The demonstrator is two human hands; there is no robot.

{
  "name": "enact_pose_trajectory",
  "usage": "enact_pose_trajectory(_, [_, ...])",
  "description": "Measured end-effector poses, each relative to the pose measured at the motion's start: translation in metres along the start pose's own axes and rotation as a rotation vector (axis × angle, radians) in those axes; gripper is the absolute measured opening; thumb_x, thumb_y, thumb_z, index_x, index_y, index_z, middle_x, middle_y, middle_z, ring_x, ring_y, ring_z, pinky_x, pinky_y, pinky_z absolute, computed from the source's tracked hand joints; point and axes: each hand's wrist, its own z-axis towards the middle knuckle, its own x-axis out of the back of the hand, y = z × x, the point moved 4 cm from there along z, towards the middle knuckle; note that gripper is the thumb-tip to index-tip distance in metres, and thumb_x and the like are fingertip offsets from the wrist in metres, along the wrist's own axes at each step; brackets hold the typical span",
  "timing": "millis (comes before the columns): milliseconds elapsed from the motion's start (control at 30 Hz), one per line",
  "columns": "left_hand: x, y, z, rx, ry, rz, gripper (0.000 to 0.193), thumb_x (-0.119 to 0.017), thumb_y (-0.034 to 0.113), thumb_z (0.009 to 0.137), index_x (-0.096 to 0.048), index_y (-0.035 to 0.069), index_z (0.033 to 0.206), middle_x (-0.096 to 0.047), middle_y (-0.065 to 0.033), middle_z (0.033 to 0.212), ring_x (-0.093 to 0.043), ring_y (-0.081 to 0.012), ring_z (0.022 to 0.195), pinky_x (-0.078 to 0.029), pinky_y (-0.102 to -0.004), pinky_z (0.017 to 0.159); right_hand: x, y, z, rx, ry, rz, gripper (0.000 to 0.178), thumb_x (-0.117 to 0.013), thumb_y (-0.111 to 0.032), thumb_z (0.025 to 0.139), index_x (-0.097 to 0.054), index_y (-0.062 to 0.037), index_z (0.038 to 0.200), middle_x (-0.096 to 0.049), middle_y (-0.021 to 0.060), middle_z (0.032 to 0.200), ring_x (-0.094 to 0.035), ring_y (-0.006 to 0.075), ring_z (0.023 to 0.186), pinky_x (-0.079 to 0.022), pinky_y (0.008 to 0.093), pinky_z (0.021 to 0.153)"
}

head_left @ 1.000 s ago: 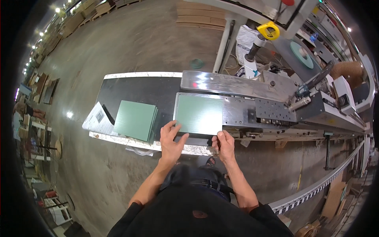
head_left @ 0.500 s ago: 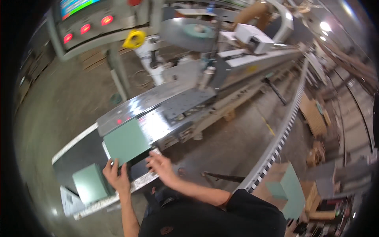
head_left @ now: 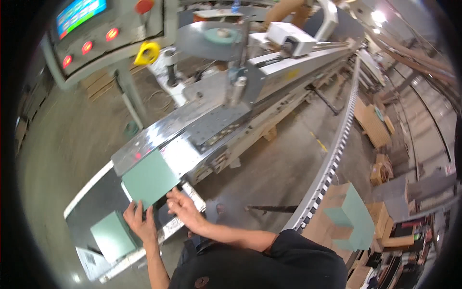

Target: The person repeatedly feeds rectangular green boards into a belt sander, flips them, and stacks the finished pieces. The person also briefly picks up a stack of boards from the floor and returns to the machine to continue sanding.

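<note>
While the left hand (head_left: 142,223) splays fingers at the green panel (head_left: 150,177), the right hand (head_left: 186,209) curls fingers loosely, seemingly empty.

Indoor light is moderate, with an overhead lamp (head_left: 378,17) blown white at upper right. Glare bleaches the bare metal plate (head_left: 182,155) and streaks the steel rail (head_left: 153,134); a pale sheen covers the green stack (head_left: 111,236). The screen (head_left: 81,17) and red buttons (head_left: 87,47) glow. Edges bow toward the black fisheye margin, where detail softens
</note>
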Motion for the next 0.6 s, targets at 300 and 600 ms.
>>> enact_pose_trajectory(300, [-0.040,0.048,0.015,0.024,0.019,-0.104,0.039,-0.086,0.009,0.069,-0.073,0.001,0.106,-0.063,-0.0179,0.114,-0.057,-0.0369,0.101,-0.047,-0.0450,0.086,0.048,-0.046,0.009,0.072,0.142,-0.013,0.044,-0.058,-0.013,0.102,-0.049,0.0082,0.139,-0.057,0.0177,0.129,-0.059,0.0183,0.106,-0.058,0.0315,0.083])
enact_pose_trajectory(600, [-0.102,0.120,0.043,-0.027,-0.025,-0.143,0.041,-0.088,0.012,0.068,-0.074,0.003,0.106,-0.063,-0.0169,0.105,-0.056,-0.0343,0.097,-0.047,-0.0438,0.082,0.128,-0.094,0.030,0.147,0.280,-0.036,0.043,-0.061,-0.007,0.099,-0.052,0.0068,0.139,-0.061,0.0157,0.123,-0.062,0.0174,0.102,-0.060,0.0300,0.080])
